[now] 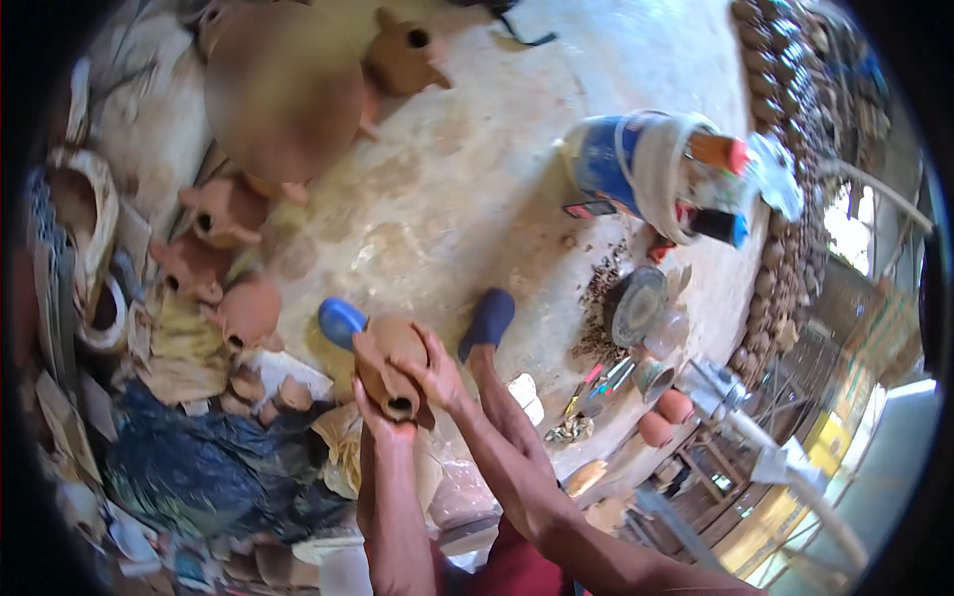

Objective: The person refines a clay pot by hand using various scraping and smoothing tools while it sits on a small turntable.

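Both my hands hold a brown clay pig figure (396, 360) with ears and a round, dark hole at its near end. From below and the left, my left hand (386, 425) cups its underside, fingers partly hidden by the clay. My right hand (434, 375) grips the right side with its fingers spread over the body. Similar clay pig figures (248, 312) lie on the floor to the left, and another figure (405, 55) sits farther off. Just beyond the held figure is a blue slipper (342, 322).
A blue and white bucket (608, 159) holding bottles stands at the right. Nearby are a dark round block (638, 306), pens (616, 377) and reddish clay balls (666, 419). Black plastic sheeting (209, 467) covers the lower left. Stacked dark pieces (780, 189) line the far right.
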The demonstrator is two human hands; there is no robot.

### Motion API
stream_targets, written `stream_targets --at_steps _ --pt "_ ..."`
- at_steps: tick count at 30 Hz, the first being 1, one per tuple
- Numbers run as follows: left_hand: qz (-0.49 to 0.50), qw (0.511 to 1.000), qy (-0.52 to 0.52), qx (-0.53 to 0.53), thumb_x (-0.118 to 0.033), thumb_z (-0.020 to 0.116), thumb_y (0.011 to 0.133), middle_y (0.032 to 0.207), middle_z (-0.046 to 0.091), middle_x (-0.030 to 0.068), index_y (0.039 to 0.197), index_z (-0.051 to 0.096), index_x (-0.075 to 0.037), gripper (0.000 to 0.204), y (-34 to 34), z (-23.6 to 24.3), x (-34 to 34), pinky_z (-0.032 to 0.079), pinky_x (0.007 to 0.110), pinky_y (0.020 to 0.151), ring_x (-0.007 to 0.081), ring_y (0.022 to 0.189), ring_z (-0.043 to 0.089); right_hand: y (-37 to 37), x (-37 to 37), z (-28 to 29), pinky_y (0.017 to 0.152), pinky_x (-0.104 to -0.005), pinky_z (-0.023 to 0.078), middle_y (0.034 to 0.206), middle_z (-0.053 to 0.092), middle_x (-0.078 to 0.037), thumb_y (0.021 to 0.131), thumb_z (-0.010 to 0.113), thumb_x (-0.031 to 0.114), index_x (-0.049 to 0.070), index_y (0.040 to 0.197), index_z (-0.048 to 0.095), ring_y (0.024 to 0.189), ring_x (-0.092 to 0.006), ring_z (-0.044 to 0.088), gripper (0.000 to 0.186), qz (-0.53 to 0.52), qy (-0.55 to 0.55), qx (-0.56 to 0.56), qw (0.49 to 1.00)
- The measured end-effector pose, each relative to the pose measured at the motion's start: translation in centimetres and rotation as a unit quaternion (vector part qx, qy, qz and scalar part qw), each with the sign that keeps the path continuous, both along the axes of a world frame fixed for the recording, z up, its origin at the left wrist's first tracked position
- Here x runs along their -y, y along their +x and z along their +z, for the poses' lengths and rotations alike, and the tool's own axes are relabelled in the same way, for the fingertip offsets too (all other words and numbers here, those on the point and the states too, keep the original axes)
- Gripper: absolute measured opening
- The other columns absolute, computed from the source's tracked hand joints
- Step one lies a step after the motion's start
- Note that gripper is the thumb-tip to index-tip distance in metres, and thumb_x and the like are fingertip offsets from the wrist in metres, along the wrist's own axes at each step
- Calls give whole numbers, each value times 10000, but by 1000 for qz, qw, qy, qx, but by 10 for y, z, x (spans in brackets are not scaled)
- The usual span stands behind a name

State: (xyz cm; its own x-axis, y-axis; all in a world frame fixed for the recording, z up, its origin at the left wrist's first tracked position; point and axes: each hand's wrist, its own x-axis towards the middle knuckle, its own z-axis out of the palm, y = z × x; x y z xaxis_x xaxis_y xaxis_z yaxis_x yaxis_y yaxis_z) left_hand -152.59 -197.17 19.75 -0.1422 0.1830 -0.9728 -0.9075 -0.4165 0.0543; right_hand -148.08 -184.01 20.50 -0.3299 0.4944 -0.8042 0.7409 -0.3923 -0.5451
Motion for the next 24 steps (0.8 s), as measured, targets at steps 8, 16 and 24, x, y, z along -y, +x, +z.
stream_targets --at_steps 8,16,24 --pt "-157 987 -40 19 -737 597 965 1651 442 114 1662 367 -197 911 83 101 -14 406 585 1225 364 1515 432 130 19 79 1233 -446 401 1609 481 -236 902 812 479 32 1623 405 1480 -354 494 941 -115 9 -2 993" --pt "-313 949 -41 -16 -725 566 984 1627 475 88 1644 394 -201 860 233 152 -66 440 578 1200 354 1474 490 302 -14 138 1258 -468 369 1616 438 -276 871 829 545 6 1599 430 1508 -408 440 990 -256 -1 -44 966" --pt "-506 862 23 -6 -762 536 988 1607 513 89 1639 423 -188 875 433 195 -194 438 579 1201 350 1467 506 515 -69 159 1214 -420 415 1516 540 -243 916 815 388 -26 1571 446 1435 -340 521 858 -437 126 -82 887"
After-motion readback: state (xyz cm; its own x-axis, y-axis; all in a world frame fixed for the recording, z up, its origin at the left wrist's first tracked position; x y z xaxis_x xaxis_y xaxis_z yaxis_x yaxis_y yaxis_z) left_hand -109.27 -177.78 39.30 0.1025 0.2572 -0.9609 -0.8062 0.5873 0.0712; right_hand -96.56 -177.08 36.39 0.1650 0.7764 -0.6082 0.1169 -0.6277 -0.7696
